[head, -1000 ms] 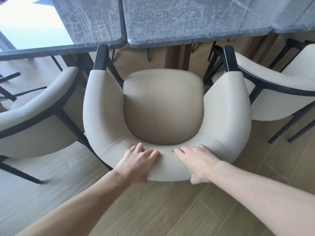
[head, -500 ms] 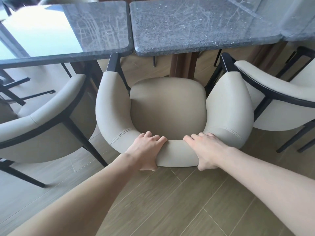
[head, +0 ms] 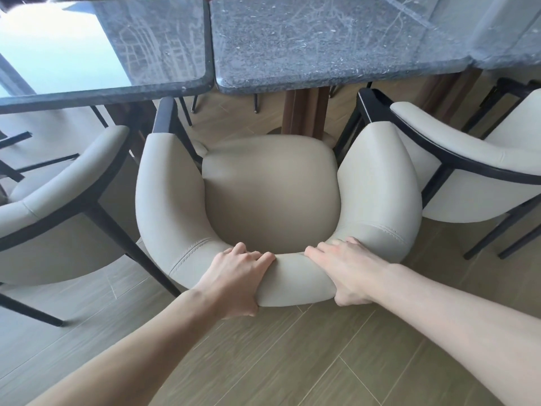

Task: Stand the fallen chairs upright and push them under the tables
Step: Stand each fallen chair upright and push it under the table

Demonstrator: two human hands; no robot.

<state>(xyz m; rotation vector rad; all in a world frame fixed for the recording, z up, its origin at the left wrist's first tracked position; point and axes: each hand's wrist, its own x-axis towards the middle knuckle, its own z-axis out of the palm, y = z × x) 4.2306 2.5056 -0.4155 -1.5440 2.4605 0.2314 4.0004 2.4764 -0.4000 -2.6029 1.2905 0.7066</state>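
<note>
Here we grip the curved backrest of the upright cream armchair (head: 272, 200): our left hand (head: 234, 279) and right hand (head: 345, 271) both curl over its top edge, thumbs beneath. Its seat front lies just short of the right marble table (head: 336, 45) edge, near the seam with the left marble table (head: 131, 54). Neighbouring armchairs (head: 58, 200) (head: 468, 165) flank closely; wood-look floor (head: 278, 361) lies bare behind.
</note>
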